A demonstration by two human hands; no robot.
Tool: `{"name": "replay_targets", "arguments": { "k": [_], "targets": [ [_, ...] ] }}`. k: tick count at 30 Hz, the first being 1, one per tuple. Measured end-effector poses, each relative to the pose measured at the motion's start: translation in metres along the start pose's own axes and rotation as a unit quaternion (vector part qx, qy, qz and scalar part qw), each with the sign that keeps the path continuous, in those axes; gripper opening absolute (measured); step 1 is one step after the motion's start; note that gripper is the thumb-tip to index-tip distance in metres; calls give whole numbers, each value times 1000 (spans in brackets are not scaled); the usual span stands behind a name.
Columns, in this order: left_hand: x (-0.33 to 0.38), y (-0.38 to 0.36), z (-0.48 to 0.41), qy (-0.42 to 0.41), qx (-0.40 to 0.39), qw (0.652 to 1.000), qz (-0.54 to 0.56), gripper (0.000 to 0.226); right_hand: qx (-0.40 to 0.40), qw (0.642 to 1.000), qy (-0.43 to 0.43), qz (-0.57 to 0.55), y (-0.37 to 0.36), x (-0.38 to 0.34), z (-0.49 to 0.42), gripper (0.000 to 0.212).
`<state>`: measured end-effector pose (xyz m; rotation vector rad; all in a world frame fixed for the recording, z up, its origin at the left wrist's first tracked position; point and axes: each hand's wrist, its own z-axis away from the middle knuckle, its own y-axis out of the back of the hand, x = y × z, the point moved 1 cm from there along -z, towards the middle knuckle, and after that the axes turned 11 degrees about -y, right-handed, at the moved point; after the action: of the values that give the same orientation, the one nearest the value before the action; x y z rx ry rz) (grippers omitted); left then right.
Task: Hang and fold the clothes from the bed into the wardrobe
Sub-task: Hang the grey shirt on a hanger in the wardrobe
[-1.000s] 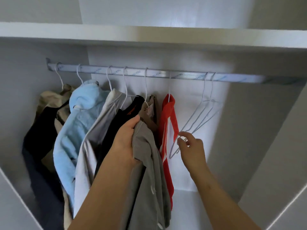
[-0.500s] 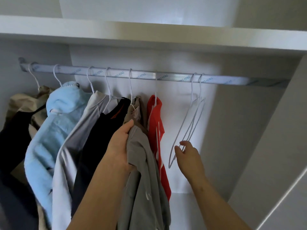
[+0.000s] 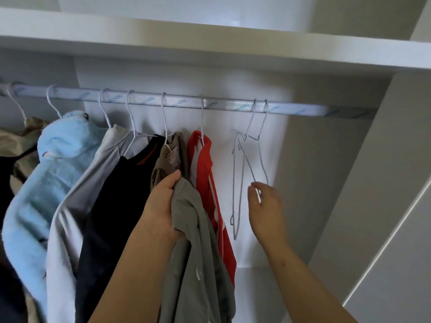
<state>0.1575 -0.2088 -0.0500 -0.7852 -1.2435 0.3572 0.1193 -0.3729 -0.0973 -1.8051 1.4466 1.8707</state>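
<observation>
The left hand [image 3: 163,206] grips a bunched grey garment [image 3: 196,264], its fingers curled into the cloth near the top, and the rest of the garment hangs straight down past the forearm. The right hand [image 3: 268,208] is raised just to the right, with its thumb and fingertips closed in a narrow pinch on the lower wire of an empty wire hanger [image 3: 263,164]. A second empty hanger [image 3: 238,145] hangs touching the first on its left, and the two are tangled near their necks.

Both hangers are hooked on the wardrobe rail [image 3: 221,105], a pale bar with printed lettering that runs across the wardrobe. The grey garment is not on the rail; the left hand holds it up in front of the hung clothes.

Directly behind the grey garment hangs a red garment [image 3: 205,173] with a white stripe. To its left, touching the left hand's thumb side, is a brown garment [image 3: 171,157]. Further left along the rail come a black garment [image 3: 116,206], a pale grey garment [image 3: 77,206] and a light blue fleece [image 3: 58,171], each on a white wire hanger. A beige and dark piece [image 3: 14,145] sits at the far left edge. A white shelf [image 3: 210,50] spans the wardrobe above the rail, and a white side panel [image 3: 361,183] closes the wardrobe on the right.
</observation>
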Motion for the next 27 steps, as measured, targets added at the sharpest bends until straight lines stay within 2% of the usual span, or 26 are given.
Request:
{"name": "replay_targets", "arguments": {
  "k": [1, 3, 5, 7, 10, 12, 14, 16, 21, 27],
  "targets": [
    [-1, 0, 0, -3, 1, 1000, -2, 65, -38, 999, -17, -30, -5, -5, -2, 42],
    [-1, -2, 1, -3, 3, 1000, -6, 63, -89, 995, -41, 0, -14, -13, -7, 57],
    [1, 0, 0, 0, 14, 1000, -6, 58, -110, 992, -62, 15, -22, -16, -13, 70],
    [5, 4, 0, 2, 27, 1000, -4, 47, -134, 987, -92, -19, -29, -15, -19, 73],
    [11, 11, -3, 0, 45, 999, -9, 36, -164, 977, -124, -63, -38, -10, -22, 55],
    [13, 16, -6, -5, 55, 998, -6, 34, -136, 979, -125, -92, -41, -11, -25, 34],
    [14, 18, -7, -1, 59, 998, -3, 34, -114, 977, -118, -138, -42, -13, -29, 24],
    [14, 17, -8, 5, 59, 998, -8, 35, -103, 975, -100, -168, -39, -16, -33, 19],
    [13, 20, -8, -3, 61, 998, -20, 29, -68, 989, -6, -132, -30, -22, -28, 12],
    [15, 25, -4, 3, 53, 997, -59, 28, -50, 992, 17, -116, -24, -10, 1, 12]
  ]
}}
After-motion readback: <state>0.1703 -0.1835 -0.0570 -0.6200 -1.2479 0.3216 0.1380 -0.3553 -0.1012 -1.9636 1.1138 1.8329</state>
